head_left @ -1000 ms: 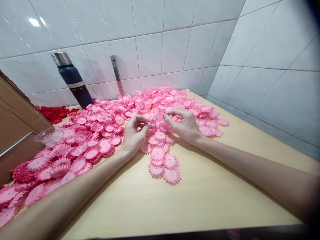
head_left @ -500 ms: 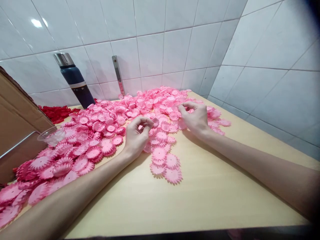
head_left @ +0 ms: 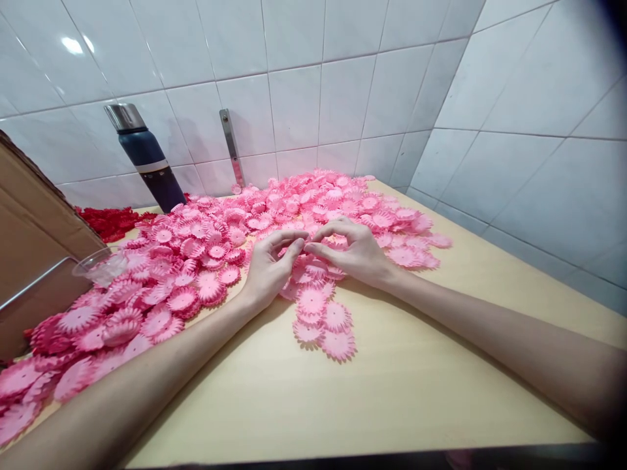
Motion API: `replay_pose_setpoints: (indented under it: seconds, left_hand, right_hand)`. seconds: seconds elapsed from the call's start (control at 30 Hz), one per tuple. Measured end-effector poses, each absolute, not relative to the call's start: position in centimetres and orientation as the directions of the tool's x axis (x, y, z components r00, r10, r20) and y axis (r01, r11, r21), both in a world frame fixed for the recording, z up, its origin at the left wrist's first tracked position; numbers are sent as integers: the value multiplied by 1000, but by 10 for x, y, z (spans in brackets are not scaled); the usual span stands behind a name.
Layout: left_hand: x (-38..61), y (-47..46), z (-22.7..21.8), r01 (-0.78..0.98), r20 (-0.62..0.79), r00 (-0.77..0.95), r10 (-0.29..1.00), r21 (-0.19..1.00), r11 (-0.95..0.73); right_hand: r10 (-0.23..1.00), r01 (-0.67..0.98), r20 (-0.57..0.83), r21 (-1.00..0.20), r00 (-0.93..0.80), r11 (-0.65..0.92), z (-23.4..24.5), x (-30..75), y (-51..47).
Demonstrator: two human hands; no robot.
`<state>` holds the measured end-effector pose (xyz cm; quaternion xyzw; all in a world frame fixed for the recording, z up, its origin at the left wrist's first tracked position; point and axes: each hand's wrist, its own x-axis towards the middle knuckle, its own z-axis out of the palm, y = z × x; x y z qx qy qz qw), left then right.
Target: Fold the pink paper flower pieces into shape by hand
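Note:
My left hand is closed in a pinch above the pile, thumb and forefinger together. Fingertip to fingertip with it is my right hand, also pinched, its fingers curved into a loop. Whatever lies between the fingertips is too small and covered to make out. Beneath and around both hands spread pink scalloped fabric flower petals, round with jagged edges and a small dot or hole in the middle. A short strip of overlapping petals comes out below the hands toward me.
The pink heap runs left and back along the tiled wall. A dark blue bottle, red petals, a clear plastic cup and a cardboard box stand left. A metal bracket is on the wall. Pale wooden tabletop lies in front.
My right hand has come down and left from above the right of the heap to meet my left fingertips. My left hand has barely moved.

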<state>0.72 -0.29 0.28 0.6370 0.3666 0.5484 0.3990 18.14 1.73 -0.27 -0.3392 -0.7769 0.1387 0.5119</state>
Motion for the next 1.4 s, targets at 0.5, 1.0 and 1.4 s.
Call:
replay_pose_setpoints:
  seconds: [0.5,1.0,1.4]
  left_hand:
    - [5,-1,0,21,422,104,900,904,-427]
    - [6,-2,1,54,397,96,913,914,-403]
    - [5,-4,7,301,442,108,890,839,-453]
  right_hand:
    - [836,251,492,-800,-244,545,-2,185,20]
    - [818,314,522,-756,-242,575,0,183,15]
    - [815,309,504,-756,-286,577,-2,187,18]
